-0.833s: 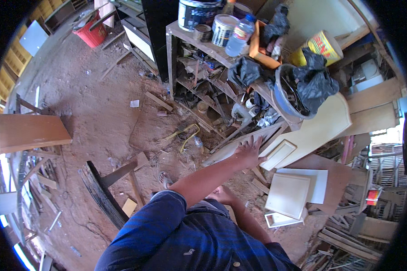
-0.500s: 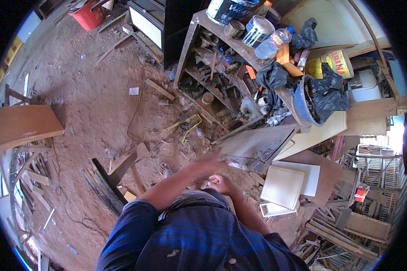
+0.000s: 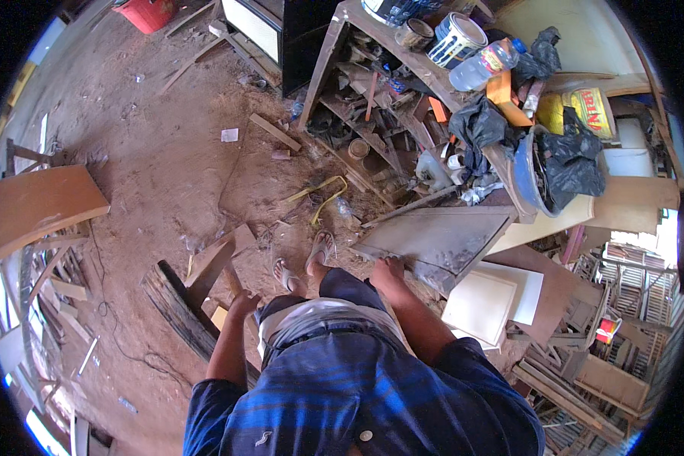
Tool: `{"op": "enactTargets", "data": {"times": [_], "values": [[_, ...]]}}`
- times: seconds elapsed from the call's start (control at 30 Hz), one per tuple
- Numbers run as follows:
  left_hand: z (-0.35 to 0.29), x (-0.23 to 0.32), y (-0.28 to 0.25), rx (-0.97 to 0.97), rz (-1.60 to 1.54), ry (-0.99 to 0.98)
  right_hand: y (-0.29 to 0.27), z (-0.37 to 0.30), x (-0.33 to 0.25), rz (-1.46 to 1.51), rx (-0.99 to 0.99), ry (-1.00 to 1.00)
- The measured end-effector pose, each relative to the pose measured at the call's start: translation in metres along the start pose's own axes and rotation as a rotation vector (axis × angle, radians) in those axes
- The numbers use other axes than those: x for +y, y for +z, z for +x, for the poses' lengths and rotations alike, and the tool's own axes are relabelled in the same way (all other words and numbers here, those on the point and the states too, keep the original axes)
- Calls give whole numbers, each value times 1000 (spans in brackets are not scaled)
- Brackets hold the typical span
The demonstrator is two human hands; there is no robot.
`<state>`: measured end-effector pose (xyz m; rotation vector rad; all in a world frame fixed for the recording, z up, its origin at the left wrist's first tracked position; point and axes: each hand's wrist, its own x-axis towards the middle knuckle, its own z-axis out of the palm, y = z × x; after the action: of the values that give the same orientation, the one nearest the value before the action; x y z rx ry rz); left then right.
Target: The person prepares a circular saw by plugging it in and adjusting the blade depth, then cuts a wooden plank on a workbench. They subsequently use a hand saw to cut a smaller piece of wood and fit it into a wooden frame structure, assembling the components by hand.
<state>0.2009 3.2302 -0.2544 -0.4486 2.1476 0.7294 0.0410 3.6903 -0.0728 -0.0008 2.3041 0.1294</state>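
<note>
My left hand (image 3: 244,303) hangs low beside my left thigh, next to a narrow strip of wood (image 3: 232,281). Its fingers are largely turned out of sight, and I cannot tell whether it touches the strip. In front of my right thigh, my right hand (image 3: 388,275) has its fingers curled in. It is at the near left edge of a grey, dusty panel (image 3: 441,237) that slants against the shelf; whether the hand touches the panel or holds anything small is hidden.
A cluttered wooden shelf (image 3: 323,64) carries paint cans, a plastic bottle (image 3: 488,64) and black bags. Pale drawer-like panels (image 3: 479,304) lie to the right. A dark weathered plank (image 3: 176,308) and a yellow bent frame (image 3: 319,199) are near my feet. A brown board (image 3: 42,209) stands left.
My hands were together in front of my waist, the left arm blurred across. Now they are apart: the left has dropped to my left side, the right has moved forward toward the grey panel.
</note>
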Motion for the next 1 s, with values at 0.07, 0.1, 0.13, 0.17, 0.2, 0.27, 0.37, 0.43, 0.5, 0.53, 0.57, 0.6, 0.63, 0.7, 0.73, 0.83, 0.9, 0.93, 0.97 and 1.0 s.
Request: {"op": "enactTargets", "data": {"times": [0.07, 0.1, 0.13, 0.17, 0.2, 0.27, 0.37, 0.43, 0.5, 0.53, 0.57, 0.6, 0.63, 0.7, 0.73, 0.83, 0.9, 0.93, 0.97, 1.0], "values": [[-14, -8, 7, 10, -154, -106, -7, 5, -9, -9, 51, 52], [-23, -6, 3, -22, -210, -179, -7, 13, -7, 37, 2, 87], [-22, -4, -6, -62, -241, -229, -5, 18, -3, 106, -46, 147], [-21, -39, 14, -2, -205, -64, -12, 28, -7, 113, -96, 113], [-23, -20, 7, -10, -253, -115, -10, 38, -6, 114, -130, 110], [-30, 11, -4, 76, -294, -195, -8, 55, -3, 141, -186, 90], [-50, 80, -34, 152, -496, -272, 7, 80, -5, 231, -201, 8], [-42, 100, -30, 153, -401, -286, 58, 100, 0, 242, -73, -50], [-34, 124, -30, 64, -277, -214, 94, 113, -6, 315, -164, -113], [-26, 130, -25, 20, -221, -184, 88, 110, -12, 341, -169, -177], [-8, 131, -14, -87, -179, -224, 78, 105, -21, 379, -167, -167], [9, 126, -2, -32, -154, -171, 70, 106, -30, 378, -211, -152], [21, 114, 17, 21, -141, -124, 72, 104, -36, 370, -161, -161], [46, 137, 17, 23, -115, -92, 94, 120, -41, 432, -105, -264], [55, 150, 6, 17, -66, -112, 96, 123, -47, 423, -69, -310], [82, 167, 15, 43, 118, -209, 139, 135, -49, 466, 103, -425], [97, 156, 19, 81, 79, -198, 138, 141, -68, 411, 84, -359], [101, 166, 0, 48, 39, -267, 139, 145, -73, 349, 52, -328], [103, 158, 3, 78, 46, -252, 133, 148, -81, 364, 29, -315], [101, 150, 11, 110, 50, -235, 137, 151, -79, 337, 45, -348]]}}
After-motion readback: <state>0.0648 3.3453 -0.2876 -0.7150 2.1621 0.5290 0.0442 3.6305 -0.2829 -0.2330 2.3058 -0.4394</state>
